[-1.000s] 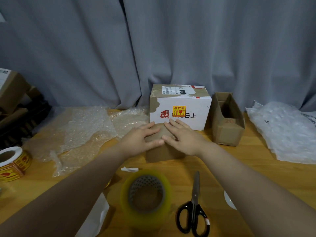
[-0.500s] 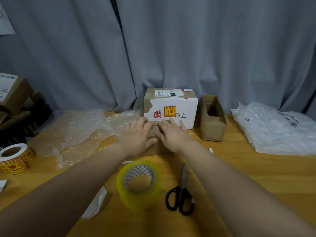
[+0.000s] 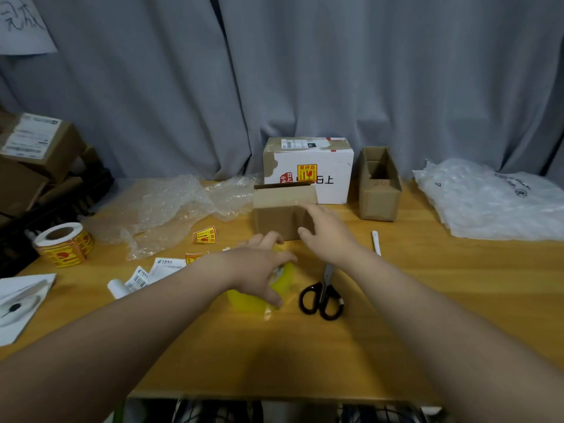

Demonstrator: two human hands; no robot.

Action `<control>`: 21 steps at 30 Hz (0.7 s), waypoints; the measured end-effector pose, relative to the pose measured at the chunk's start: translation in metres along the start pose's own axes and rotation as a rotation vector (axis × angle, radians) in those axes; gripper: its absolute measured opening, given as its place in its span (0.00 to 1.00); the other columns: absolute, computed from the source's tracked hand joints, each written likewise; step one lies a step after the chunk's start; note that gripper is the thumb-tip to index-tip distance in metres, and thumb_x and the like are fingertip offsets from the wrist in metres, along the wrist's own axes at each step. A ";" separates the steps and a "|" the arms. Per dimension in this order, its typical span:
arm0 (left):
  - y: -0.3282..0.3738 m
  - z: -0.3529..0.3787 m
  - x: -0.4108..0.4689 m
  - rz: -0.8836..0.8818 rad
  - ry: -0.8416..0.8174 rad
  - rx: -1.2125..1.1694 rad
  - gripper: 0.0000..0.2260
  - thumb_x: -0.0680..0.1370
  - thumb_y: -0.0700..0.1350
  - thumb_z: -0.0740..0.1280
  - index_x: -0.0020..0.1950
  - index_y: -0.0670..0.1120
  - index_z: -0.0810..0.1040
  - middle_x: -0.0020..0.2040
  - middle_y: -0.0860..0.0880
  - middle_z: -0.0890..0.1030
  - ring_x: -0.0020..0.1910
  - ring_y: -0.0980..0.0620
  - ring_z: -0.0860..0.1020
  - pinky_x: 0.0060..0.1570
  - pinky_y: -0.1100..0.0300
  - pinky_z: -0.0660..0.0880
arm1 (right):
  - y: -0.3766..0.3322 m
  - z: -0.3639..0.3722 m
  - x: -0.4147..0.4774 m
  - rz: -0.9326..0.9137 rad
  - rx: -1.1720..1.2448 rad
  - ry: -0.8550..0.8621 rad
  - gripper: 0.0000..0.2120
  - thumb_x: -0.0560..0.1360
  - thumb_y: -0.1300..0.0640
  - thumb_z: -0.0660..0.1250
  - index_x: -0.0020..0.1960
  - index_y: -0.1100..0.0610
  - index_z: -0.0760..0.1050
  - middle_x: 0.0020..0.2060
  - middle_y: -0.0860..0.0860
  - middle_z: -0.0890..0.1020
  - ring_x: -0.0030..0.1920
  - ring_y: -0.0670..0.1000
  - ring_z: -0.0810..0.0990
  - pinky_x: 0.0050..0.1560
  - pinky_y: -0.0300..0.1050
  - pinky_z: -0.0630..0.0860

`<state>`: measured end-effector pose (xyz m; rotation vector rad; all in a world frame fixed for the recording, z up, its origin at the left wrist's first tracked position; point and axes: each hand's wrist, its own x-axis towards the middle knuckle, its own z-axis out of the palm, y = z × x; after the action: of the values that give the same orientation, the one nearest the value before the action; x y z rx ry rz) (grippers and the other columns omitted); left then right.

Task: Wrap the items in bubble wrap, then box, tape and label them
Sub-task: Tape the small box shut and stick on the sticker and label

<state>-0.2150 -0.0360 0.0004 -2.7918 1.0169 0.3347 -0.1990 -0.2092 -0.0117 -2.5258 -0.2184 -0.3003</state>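
Yellow tape roll (image 3: pixel 245 300): just in front of the small brown carton (image 3: pixel 274 221), left hand (image 3: pixel 256 270) curled over it, gripping

Black-handled scissors (image 3: pixel 325 285): in front of the carton, towards its right

Right hand (image 3: pixel 328 236): fingers loosely spread at the carton's front right corner, contact unclear

Carton: one flap raised

Bubble wrap (image 3: pixel 171 206): left of the carton

White printed box (image 3: pixel 332 166): directly behind the carton

A: Where does the camera sit?
B: On the person's head, facing forward and down over the tabletop (image 3: pixel 488 270); the curtain (image 3: pixel 305 71) fills the upper half.
A: How near?
B: Close. Both forearms enter from the bottom corners; the left hand (image 3: pixel 259 270) on the tape roll (image 3: pixel 247 300) and the right hand (image 3: pixel 329 236) are near the centre. It is the only view.
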 end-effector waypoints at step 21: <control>-0.017 -0.014 0.007 -0.111 0.747 -0.208 0.03 0.81 0.45 0.59 0.47 0.50 0.70 0.46 0.52 0.74 0.52 0.48 0.73 0.58 0.54 0.61 | -0.001 -0.003 -0.029 0.283 0.759 -0.090 0.16 0.79 0.49 0.63 0.63 0.54 0.72 0.53 0.52 0.80 0.50 0.50 0.81 0.50 0.43 0.79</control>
<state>-0.1967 -0.0302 0.0132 -3.2093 0.9662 -0.7113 -0.2274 -0.2124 -0.0166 -1.7840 0.0016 0.0186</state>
